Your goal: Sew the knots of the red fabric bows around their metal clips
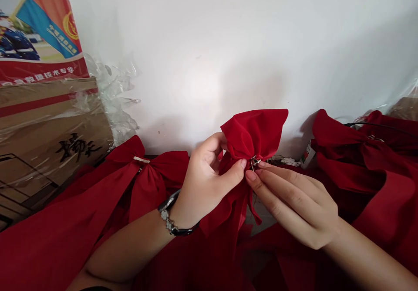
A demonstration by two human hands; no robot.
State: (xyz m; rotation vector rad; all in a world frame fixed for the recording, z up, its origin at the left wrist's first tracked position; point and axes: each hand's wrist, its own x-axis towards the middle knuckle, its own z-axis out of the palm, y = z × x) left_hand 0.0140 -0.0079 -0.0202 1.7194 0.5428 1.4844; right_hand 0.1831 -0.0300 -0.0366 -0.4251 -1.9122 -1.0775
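A red velvety bow (254, 134) is held up in front of a white wall (196, 55), its waist gathered by a small metal clip (254, 162). The left hand (205, 182) (a black-and-silver bracelet (168, 214) circles its wrist) pinches the gathered fabric between thumb and curled fingers. The right hand (294, 201) has its fingers pressed together, their fingertips (251, 175) closing on the clip. More red bows (359, 160) lie heaped along the wall's foot, near a cardboard box (55, 130).

Black bracelet (169, 216) with silver charms on left wrist (178, 210) (2 forearms (127, 247) bare).
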